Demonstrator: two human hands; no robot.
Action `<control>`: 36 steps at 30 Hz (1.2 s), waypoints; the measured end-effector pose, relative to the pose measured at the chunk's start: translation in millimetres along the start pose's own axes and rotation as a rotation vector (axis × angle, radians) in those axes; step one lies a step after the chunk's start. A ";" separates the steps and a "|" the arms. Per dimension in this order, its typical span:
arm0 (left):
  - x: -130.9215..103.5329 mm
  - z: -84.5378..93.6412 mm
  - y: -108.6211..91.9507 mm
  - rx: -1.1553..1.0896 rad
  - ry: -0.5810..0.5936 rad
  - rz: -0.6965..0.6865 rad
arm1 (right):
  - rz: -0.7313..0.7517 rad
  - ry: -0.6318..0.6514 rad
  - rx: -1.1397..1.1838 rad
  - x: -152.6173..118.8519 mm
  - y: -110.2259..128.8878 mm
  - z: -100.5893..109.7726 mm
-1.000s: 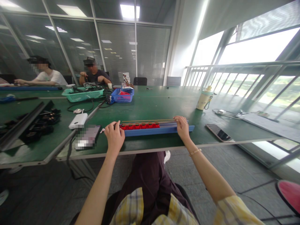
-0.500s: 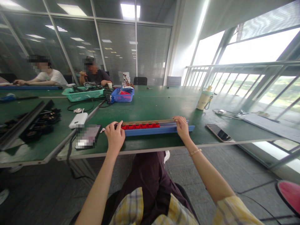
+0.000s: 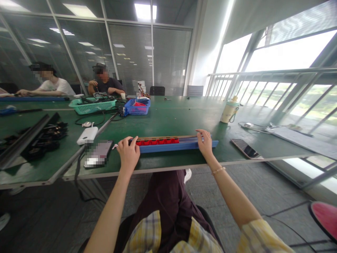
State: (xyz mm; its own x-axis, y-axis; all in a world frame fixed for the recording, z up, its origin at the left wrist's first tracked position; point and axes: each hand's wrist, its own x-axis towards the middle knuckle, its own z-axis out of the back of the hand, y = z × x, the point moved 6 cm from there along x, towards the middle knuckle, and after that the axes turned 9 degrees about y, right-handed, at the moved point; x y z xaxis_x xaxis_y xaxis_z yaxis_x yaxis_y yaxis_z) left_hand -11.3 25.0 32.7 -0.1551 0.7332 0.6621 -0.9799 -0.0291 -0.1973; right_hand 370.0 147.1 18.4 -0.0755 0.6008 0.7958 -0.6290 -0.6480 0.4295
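Observation:
A long blue channel [image 3: 168, 147] lies along the near edge of the green table, with a row of red pieces [image 3: 158, 141] inside its left part. Thin yellowish strips [image 3: 168, 137] run lengthwise above the red pieces. My left hand [image 3: 129, 151] is closed round the channel's left end, thumb and fingers at the strips. Near the right end, my right hand [image 3: 204, 142] has its fingers bent over the channel and the strips' ends. What lies under the fingertips is hidden.
Phones [image 3: 244, 148] [image 3: 99, 153] lie on either side. A white power bank [image 3: 87, 135], a green basket [image 3: 92, 106], a blue basket [image 3: 138, 107] and a bottle [image 3: 229, 111] stand further off. Black parts [image 3: 46, 140] lie left. Two people sit across at far left.
My right hand's index finger has lifted slightly and its fingers look a little less curled. The channel and my left hand have hardly moved.

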 end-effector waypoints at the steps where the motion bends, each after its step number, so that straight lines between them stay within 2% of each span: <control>1: -0.2 0.2 -0.2 0.007 -0.001 -0.002 | -0.005 -0.011 -0.007 -0.1 -1.2 0.6; 7: -0.2 1.6 -1.4 0.018 -0.003 -0.005 | -0.026 0.011 -0.049 -0.5 -8.4 -3.0; 17: -0.2 2.6 -2.3 0.031 0.002 0.009 | -0.143 0.013 -0.130 -2.0 -18.0 -6.1; 36: -0.1 2.3 -2.1 0.056 0.017 0.017 | -0.106 0.020 -0.124 -2.2 -11.7 -3.3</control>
State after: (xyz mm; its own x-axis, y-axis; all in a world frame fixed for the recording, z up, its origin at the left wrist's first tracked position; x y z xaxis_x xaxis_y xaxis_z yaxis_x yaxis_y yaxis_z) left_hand -9.4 23.5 34.8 -0.1705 0.7436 0.6465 -0.9827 -0.0798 -0.1674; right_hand 375.0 154.9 10.2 -0.0184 0.6728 0.7396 -0.7249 -0.5184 0.4535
